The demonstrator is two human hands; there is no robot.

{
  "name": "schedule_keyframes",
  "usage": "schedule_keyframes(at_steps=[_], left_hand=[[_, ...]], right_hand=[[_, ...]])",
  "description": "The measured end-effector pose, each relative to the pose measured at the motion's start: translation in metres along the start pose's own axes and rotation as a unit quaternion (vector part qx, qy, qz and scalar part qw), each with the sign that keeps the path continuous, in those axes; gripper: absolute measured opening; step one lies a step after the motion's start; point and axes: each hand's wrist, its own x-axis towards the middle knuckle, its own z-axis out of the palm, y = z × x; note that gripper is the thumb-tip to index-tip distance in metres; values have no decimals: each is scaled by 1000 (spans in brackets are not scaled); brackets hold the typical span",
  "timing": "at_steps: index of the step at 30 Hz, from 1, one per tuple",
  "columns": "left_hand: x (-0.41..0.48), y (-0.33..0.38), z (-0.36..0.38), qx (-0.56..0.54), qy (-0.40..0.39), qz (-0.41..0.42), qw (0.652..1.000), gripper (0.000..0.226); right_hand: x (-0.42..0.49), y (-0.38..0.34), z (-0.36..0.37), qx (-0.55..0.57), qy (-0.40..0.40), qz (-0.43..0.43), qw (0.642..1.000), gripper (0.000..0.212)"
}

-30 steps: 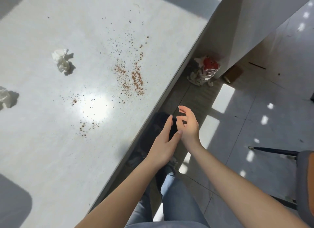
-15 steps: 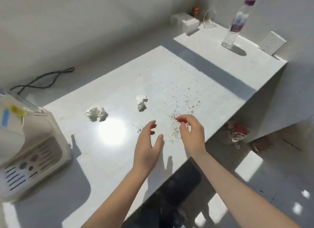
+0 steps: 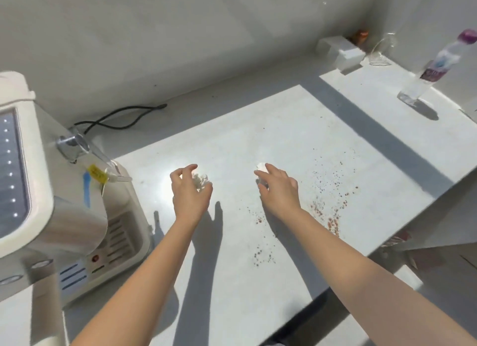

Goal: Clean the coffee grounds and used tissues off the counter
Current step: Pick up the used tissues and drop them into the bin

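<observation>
A cream coffee machine (image 3: 51,191) stands at the left end of the worktop (image 3: 258,129), cut off by the picture's left edge, with a black cable (image 3: 121,116) lying behind it along the rear edge. Toward the middle of the worktop, the left hand (image 3: 189,193) curls its fingers and thumb round a crumpled tissue (image 3: 202,180). The tissue is white and lumpy, and only its right side shows past the knuckles in a bright glare patch. Just right of it, the right hand (image 3: 280,188) pinches a second tissue (image 3: 261,168) between its fingertips. This one is also white and mostly hidden by the hand, so its shape is hard to make out. Brown coffee grounds (image 3: 325,206) are scattered as fine specks and small clumps from beside the right wrist out toward the right edge, densest near the forearm. A clear water bottle (image 3: 433,67) with a purple cap stands near the rear right corner, its label blurred.
</observation>
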Motion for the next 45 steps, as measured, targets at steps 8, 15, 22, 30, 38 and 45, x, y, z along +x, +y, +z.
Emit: schedule_keyframes(at_steps=[8,15,22,30,38,45], left_hand=[[16,-28,8,72,-27,21,997,41],[14,-29,8,-21,10,11,1000,40],[-10,-10,10,-74,35,65,995,7],[-66,40,42,-153,10,96,984,5],[-159,68,95,-179,-92,144,969,14],[-253,42,156,-120,-184,130,967,15]], right_hand=[[6,2,23,-32,61,-44,997,24],[6,-1,28,5,81,-59,995,24],[-9,-6,21,94,52,-28,994,30],[-55,-5,-14,210,113,-28,971,20],[-122,66,-46,301,211,73,927,29],[-196,128,-19,360,290,181,868,31]])
